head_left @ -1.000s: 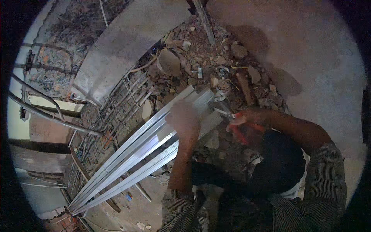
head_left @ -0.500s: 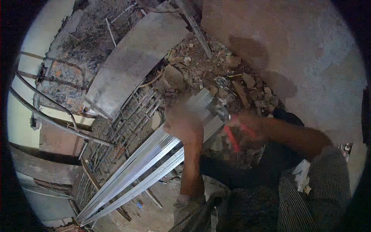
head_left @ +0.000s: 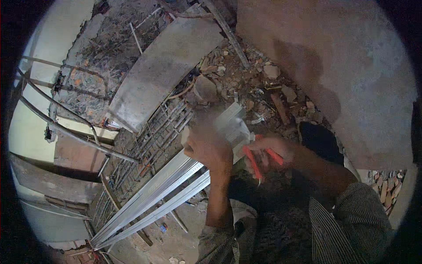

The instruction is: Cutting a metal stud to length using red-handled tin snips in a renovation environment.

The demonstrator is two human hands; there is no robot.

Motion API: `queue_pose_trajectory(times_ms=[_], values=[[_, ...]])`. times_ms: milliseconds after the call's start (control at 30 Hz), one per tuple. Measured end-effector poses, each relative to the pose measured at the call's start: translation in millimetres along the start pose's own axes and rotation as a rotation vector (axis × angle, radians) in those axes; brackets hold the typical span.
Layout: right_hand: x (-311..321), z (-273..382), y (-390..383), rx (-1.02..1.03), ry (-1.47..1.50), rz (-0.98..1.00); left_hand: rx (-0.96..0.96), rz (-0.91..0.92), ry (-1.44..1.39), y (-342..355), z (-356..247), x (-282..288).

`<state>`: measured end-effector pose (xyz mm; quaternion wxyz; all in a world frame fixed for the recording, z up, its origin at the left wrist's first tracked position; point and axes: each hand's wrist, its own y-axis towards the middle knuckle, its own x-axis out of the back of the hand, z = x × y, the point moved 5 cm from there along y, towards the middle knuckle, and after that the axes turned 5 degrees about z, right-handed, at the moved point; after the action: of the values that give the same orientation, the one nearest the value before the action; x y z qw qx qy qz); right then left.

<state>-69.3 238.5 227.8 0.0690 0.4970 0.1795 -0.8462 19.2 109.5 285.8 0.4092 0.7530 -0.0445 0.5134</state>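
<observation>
Tool handles (head_left: pixel 252 163) — red; metal strips (head_left: pixel 154 190) — silvery; sleeves (head_left: pixel 362 220) dark, pale-striped.

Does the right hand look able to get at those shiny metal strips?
Probably yes. The right hand, holding a red-handled tool, is right by the near ends of the metal strips, and nothing seems to block it. The left hand covers part of them, but farther left.
</observation>
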Motion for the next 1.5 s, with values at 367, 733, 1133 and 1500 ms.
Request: queue_pose_trajectory(times_ms=[367, 733, 1133, 1500], values=[[15.8, -2.3, 6.2, -0.084, -0.081, -0.083, -0.012, 0.009, 0.061, -6.2, -5.1, 2.8], [31.2, -28.2, 13.9, -0.056, 0.023, -0.236, -0.035, 0.023, -0.007, -20.5, -1.8, -16.6], [40.1, -39.6, 23.1, 0.141, -0.200, -0.420, -0.097, 0.015, 0.059, -21.1, 1.2, -19.4], [52.2, -49.6, 34.8, 0.112, -0.175, -0.367, -0.192, 0.062, -0.012, -42.2, -2.3, -24.3]])
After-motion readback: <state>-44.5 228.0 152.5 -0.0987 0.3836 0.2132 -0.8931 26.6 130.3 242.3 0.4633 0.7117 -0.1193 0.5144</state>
